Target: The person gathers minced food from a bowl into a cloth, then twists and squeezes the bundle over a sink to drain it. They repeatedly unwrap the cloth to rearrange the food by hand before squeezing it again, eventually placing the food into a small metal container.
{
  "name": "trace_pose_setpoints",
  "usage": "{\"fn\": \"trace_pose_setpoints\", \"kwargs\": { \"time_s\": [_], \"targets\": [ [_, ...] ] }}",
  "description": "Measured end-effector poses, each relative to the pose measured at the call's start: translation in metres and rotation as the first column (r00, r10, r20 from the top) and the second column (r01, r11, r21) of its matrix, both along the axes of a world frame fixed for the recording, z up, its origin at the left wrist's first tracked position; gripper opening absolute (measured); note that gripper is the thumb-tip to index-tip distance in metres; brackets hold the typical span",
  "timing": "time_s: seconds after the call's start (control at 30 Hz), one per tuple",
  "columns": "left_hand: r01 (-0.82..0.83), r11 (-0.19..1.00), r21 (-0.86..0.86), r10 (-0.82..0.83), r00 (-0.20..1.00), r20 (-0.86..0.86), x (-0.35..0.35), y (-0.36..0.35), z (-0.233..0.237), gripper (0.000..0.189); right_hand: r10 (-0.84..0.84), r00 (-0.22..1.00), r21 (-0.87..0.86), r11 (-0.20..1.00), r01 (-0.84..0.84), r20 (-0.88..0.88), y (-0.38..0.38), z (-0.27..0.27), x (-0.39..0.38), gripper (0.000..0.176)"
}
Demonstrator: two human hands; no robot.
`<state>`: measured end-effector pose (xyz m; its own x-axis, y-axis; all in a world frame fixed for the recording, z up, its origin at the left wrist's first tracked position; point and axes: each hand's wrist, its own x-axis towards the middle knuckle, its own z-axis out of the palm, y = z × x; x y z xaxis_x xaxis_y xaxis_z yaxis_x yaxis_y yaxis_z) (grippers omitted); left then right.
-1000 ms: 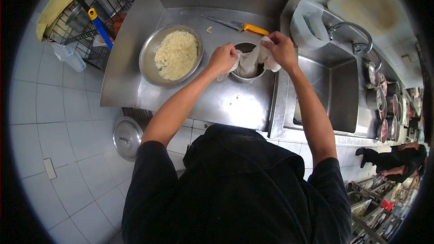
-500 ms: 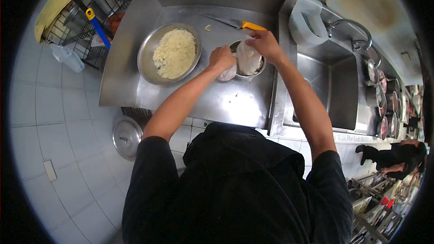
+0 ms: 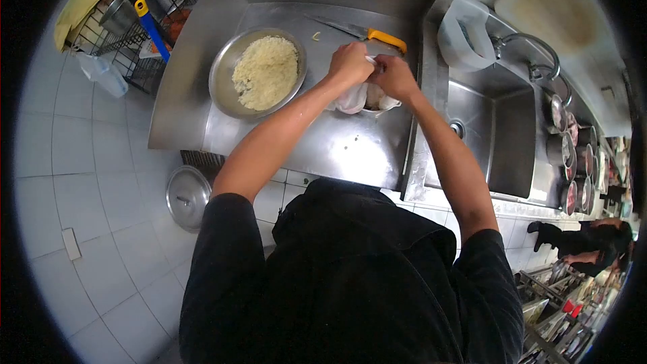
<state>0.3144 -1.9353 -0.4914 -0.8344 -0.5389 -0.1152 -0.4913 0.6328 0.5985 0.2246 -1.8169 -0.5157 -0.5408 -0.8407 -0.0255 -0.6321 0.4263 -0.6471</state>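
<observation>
My left hand (image 3: 350, 64) and my right hand (image 3: 395, 77) meet above a small metal bowl, both closed on the top of a thin whitish plastic bag (image 3: 352, 99). The bag's lower part bulges below my left hand. My hands and the bag hide most of the small bowl; whitish contents show at its right side. To the left is a wide metal bowl (image 3: 221, 94) with a heap of finely chopped pale-yellow food (image 3: 266, 71). Beyond my hands lies a knife (image 3: 385, 39) with an orange-yellow handle, its blade pointing left.
A sink (image 3: 502, 141) with a curved faucet (image 3: 539, 39) adjoins the steel counter (image 3: 317, 141) on the right. A translucent plastic container (image 3: 465, 37) stands at its back corner. Several metal pots line the far right. A round lid (image 3: 189, 199) is below the counter. Another person (image 3: 586, 246) stands far right.
My hands have come together above the small bowl, the left one moving right and up. The bag is now gathered between them. The view has shifted slightly.
</observation>
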Motion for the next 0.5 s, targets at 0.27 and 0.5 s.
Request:
{"fn": "trace_pose_setpoints", "kwargs": {
  "time_s": [0.27,0.5],
  "targets": [
    [0.265,0.964,0.002,-0.265,0.964,0.001,0.017,-0.024,-0.042,0.045,-0.187,0.965,0.038,0.982,0.183,0.182,0.031,0.003,-0.045,0.035],
    [-0.002,0.964,-0.265,-0.017,0.997,-0.071,0.034,-0.007,-0.059,0.041,-0.367,0.881,-0.058,0.915,0.400,0.298,0.044,0.019,-0.039,0.031]
  ]
}}
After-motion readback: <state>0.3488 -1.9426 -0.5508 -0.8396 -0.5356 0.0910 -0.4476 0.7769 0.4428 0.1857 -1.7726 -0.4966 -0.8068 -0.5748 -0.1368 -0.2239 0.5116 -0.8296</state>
